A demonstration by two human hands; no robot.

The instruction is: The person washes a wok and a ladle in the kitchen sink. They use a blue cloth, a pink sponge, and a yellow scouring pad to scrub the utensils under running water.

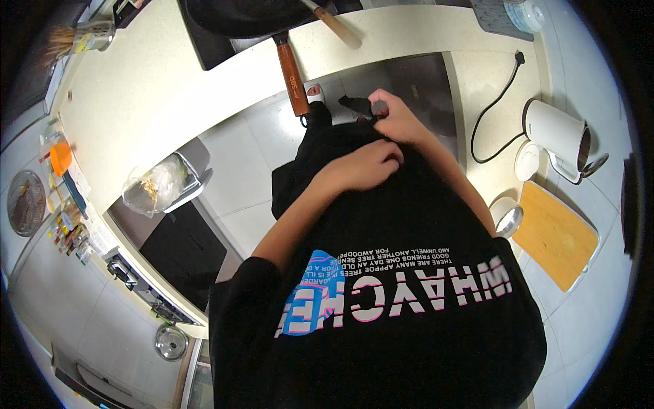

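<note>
The small dark grey object is at your right hand, in front of your body and above the floor. It shows between your thumb and fingers, but its kind is not clear, and I cannot tell whether this grip is closed on it. Your left hand is just beside, nearer to your chest, with bent fingers over the front of your black T-shirt. I cannot tell if this grip pinches the cloth or only lies against it.

The T-shirt has large pale letters and a blue patch. Beyond your hands, one foot is seen on the tiled floor.

Ahead of you, the black frying pan stands on the hob, and its brown handle reaches over the edge of the pale tabletop. To the right of this handle, a wooden utensil handle points toward you.

At your right are a white electric kettle, lying tilted in this view, a black cord and a yellow-brown cutting board. At your left, a clear plastic bag lines a bin at the tabletop's edge.
</note>
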